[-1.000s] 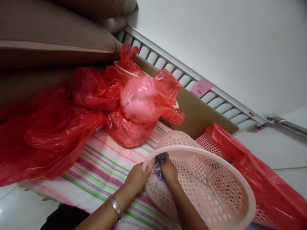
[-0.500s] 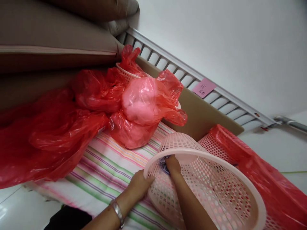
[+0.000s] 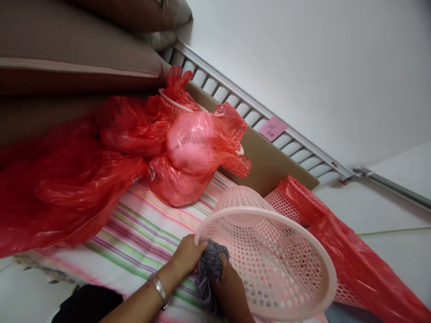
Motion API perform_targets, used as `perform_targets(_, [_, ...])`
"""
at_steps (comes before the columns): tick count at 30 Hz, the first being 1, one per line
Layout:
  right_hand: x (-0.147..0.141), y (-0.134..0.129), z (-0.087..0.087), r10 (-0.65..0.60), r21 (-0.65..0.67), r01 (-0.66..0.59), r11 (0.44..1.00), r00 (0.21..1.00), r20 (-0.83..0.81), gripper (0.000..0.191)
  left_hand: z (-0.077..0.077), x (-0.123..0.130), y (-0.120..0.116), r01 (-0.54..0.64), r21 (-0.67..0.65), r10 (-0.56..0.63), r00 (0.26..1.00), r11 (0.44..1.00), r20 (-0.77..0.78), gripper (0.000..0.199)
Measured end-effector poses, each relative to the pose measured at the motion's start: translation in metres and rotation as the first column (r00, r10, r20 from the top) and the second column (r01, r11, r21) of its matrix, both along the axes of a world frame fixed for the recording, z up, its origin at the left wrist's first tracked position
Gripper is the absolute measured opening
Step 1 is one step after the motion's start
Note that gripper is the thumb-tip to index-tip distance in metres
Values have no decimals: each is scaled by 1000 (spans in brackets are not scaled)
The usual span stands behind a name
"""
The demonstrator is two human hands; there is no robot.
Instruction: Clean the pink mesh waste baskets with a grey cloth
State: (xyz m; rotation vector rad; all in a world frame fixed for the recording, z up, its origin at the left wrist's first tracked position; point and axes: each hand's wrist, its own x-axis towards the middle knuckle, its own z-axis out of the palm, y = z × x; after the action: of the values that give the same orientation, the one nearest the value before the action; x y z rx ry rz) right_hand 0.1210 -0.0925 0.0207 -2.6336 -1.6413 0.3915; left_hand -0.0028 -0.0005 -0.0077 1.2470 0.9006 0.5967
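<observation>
Your right hand (image 3: 230,282) has its fingers closed around a bunched grey-purple cloth (image 3: 213,258), which is at the left edge of the mouth of the pink basket (image 3: 291,255), with its lower part hanging in front of the rim. Your left hand (image 3: 186,255) grips the rim of the pink basket at this same edge; its thumb is just beside the cloth, and one cannot tell if the two are touching. On your left wrist you wear a silver bracelet (image 3: 159,289). The pink basket lies on its side with the mouth turned toward you, and under it is a striped cover (image 3: 141,229), whose colours you can see through the holes. To the left of the basket and farther back, a round red bag (image 3: 193,143), showing pink inside, rests on the cover; farther left from the basket is a bigger heap of red plastic (image 3: 74,197). Just to the right of the pink basket you have another basket (image 3: 286,204), partly covered with red sheeting (image 3: 350,251). Behind the pink basket is a brown board (image 3: 269,163), and beyond it a white radiator (image 3: 220,93), on which is a pink note (image 3: 273,128) with handwriting.
</observation>
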Motion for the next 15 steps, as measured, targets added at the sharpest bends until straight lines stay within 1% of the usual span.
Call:
perform_targets(1, [0, 0, 1, -6, -10, 6, 1000, 1000, 3, 45, 0, 0, 0, 0, 11, 0, 1000, 1000, -6, 31])
perform_targets(3, [4, 10, 3, -13, -24, 14, 1000, 1000, 5, 44, 1, -1, 2, -10, 49, 10, 1000, 999, -13, 32])
perform_targets(5, [11, 27, 6, -26, -25, 27, 999, 1000, 16, 45, 3, -2, 6, -34, 101, 35, 999, 994, -12, 32])
perform_targets(8, [24, 58, 6, -100, -38, 103, 994, 993, 66, 46, 7, -5, 12, -61, 162, 63, 998, 985, -11, 37])
perform_targets(11, [41, 86, 3, -170, -26, 174, 984, 979, 110, 45, 12, -8, 15, -63, 193, 67, 998, 979, -13, 41])
perform_targets(15, [67, 116, -1, -235, 1, 236, 972, 964, 125, 45, 19, -9, 12, -46, 214, 54, 998, 976, -30, 38])
